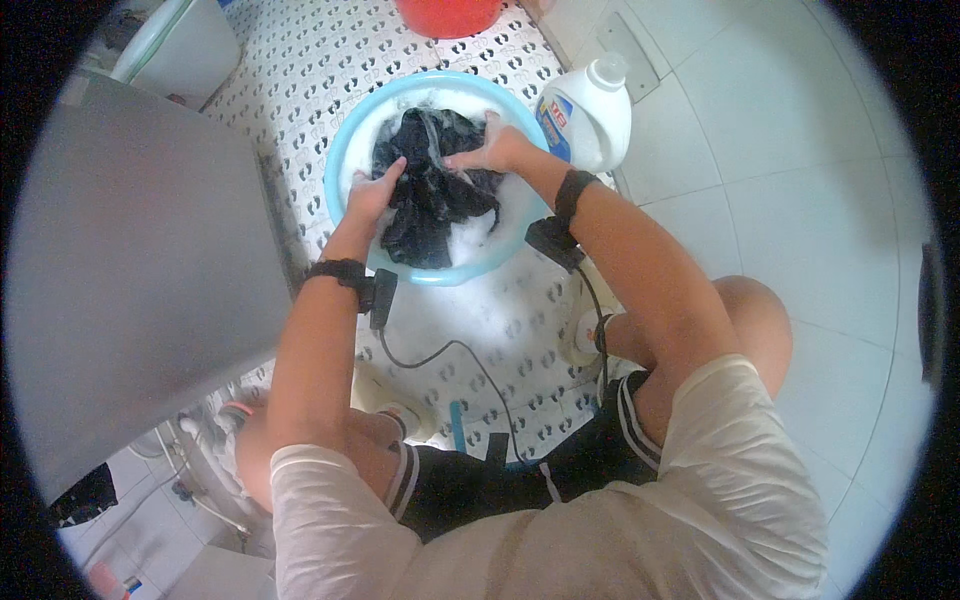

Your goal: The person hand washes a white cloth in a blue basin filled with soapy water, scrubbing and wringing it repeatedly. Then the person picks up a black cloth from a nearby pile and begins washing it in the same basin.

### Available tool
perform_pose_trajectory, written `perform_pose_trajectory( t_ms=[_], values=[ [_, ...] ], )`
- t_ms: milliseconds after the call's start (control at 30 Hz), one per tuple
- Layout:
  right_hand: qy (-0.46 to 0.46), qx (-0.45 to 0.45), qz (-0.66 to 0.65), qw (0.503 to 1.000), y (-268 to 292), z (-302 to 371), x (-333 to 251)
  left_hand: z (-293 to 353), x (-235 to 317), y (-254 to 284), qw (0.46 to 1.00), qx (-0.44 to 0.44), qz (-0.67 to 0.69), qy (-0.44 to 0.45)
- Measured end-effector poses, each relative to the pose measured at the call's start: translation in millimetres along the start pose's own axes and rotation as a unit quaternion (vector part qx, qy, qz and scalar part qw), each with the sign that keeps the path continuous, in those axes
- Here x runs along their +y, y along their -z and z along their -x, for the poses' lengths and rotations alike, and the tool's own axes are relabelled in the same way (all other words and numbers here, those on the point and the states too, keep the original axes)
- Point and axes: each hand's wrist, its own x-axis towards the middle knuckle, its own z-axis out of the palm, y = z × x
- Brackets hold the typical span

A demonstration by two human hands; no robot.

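A light blue basin point(345, 150) stands on a patterned floor mat and holds soapy water and a dark wet garment point(432, 195). My left hand point(372, 190) grips the garment at its left side. My right hand point(492, 150) clutches the cloth at the upper right, fingers closed over it. Both wrists wear black bands with small devices and a cable. Part of the garment is under the suds.
A white detergent jug point(592, 112) with a white cap stands just right of the basin. A red tub point(448, 15) sits beyond it. A large grey appliance point(130, 280) fills the left. White floor tiles point(800, 180) lie to the right.
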Motion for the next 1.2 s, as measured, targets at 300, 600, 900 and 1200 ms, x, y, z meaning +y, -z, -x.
perform_pose_trajectory(
  t_ms=[300, 600, 900, 1200],
  values=[
    [-0.056, -0.024, -0.052, 0.997, -16, -22, 18, -18, -15, -10, 0.993, -0.08, 0.092, -0.005],
    [-0.031, -0.01, 0.003, 0.999, -2, -20, 24, -28, -8, -2, 0.991, -0.123, -0.035, -0.037],
    [-0.093, 0.079, -0.097, 0.988, -30, -37, 13, -22, -1, -1, 0.998, -0.048, 0.023, -0.017],
    [-0.048, 0.091, -0.139, 0.985, -17, -15, -54, -2, 24, 40, 0.978, -0.033, 0.206, -0.016]
  ],
)
